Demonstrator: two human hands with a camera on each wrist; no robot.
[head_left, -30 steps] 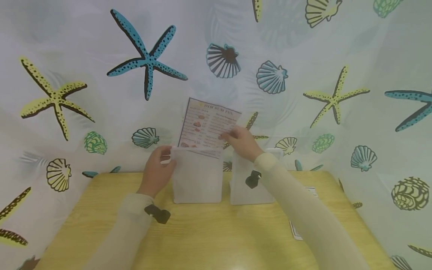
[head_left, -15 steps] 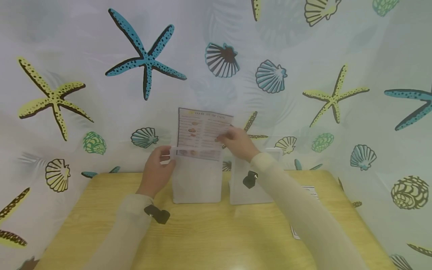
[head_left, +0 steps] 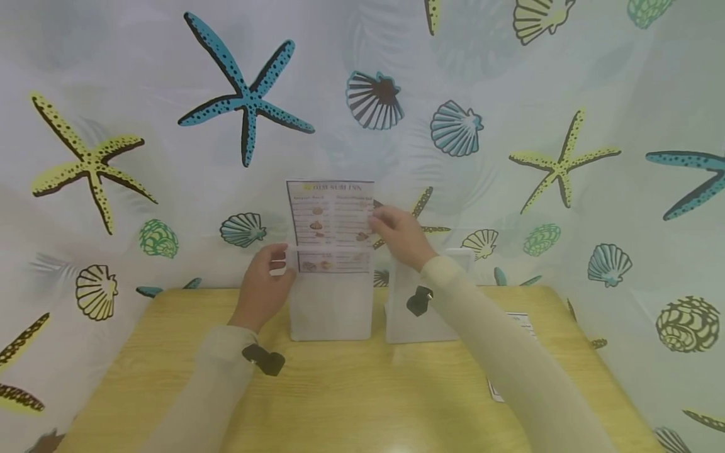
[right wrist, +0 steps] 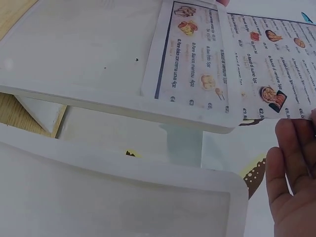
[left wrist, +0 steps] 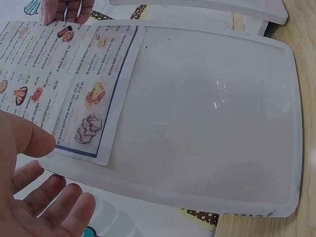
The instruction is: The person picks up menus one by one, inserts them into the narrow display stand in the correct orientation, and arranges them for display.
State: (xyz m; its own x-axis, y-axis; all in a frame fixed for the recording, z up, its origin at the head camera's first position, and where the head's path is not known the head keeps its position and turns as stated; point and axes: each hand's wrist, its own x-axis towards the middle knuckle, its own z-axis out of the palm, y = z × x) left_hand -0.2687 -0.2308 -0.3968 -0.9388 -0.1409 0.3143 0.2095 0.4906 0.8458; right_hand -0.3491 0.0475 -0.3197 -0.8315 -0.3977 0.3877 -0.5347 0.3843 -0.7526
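Observation:
A printed menu sheet [head_left: 331, 214] headed "DIM SUM INN" stands upright with its lower part inside a white clear-fronted menu holder [head_left: 331, 308]. Its upper part sticks out above the holder's top edge. My left hand [head_left: 265, 286] holds the holder's upper left corner; in the left wrist view its thumb [left wrist: 37, 143] is in front and the other fingers are spread behind. My right hand [head_left: 403, 238] pinches the menu's right edge above the holder. In the right wrist view, the menu's bottom border [right wrist: 160, 74] shows through the clear front.
A second white holder [head_left: 421, 327] stands just to the right, partly behind my right forearm. Another printed sheet [head_left: 522, 319] lies on the wooden table [head_left: 340, 390], mostly hidden by my sleeve. A starfish-and-shell patterned curtain [head_left: 317, 151] hangs behind and at both sides.
The menu has straightened from a tilt, shifted left and slid lower into the holder, guided by my right hand. My left hand has stayed at the holder's corner.

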